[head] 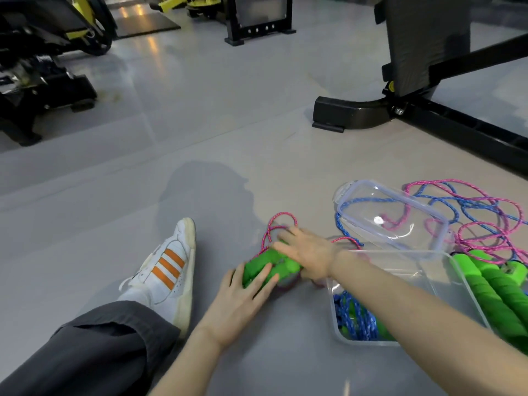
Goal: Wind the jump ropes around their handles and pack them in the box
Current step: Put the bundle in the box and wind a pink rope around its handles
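On the grey floor lie the green foam handles (267, 264) of a jump rope with a pink cord (275, 224) looping behind them. My left hand (243, 298) grips the near end of these handles. My right hand (307, 257) lies over their far end, fingers curled on the cord and handles. To the right stands a clear plastic box (428, 278) holding a wound blue rope (354, 315). More green handles (491, 284) lie at the box's right side. Loose pink and blue cords (480, 212) tangle behind them.
The clear lid (400, 221) lies behind the box on the cords. My leg and a white shoe with orange stripes (168, 267) stretch out at the left. A black bench frame (400, 110) stands at the back right, gym machines (43, 67) at the back left.
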Motion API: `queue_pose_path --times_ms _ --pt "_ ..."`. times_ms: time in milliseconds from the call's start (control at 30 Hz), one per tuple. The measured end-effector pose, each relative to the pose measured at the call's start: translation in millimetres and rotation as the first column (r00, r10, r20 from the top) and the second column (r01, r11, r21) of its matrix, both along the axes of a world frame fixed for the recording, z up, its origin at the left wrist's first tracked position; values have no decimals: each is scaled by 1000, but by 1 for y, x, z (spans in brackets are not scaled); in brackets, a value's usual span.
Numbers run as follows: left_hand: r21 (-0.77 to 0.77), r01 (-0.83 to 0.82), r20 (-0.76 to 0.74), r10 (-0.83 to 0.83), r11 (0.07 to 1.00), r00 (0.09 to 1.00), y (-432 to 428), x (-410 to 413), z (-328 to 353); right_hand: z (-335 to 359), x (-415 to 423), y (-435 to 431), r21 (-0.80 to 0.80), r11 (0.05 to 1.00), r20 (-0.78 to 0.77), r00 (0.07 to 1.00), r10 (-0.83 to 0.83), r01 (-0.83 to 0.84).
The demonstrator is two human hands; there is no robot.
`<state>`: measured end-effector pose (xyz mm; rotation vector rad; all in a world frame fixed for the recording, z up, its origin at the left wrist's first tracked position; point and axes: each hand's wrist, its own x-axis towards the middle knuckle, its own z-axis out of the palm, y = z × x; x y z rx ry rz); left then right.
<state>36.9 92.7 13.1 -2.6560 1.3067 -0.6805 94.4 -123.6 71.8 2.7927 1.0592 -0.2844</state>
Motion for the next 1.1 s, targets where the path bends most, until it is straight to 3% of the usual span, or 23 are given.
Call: queue_pose_path --times_ms 200,433,667,800,933,1100 --pt "-59 132 214 -116 990 970 -49 41 92 101 12 -57 34 995 151 983 -103 99" --pt "115 279 440 -301 953 846 -76 65 174 176 -17 -106 176 964 269 932 -242 199" --pt "273 328 508 -425 905 749 -99 46 240 210 -50 -130 298 918 242 909 -339 263" --pt "337 382 470 -506 860 723 -104 43 258 223 -64 -140 329 909 248 906 -343 255" --pt "320 462 414 -561 827 717 -104 47 262 223 -71 -144 348 909 243 914 -324 230" --pt "248 436 450 -501 865 739 -111 45 235 215 -68 -153 337 920 232 929 -288 201"
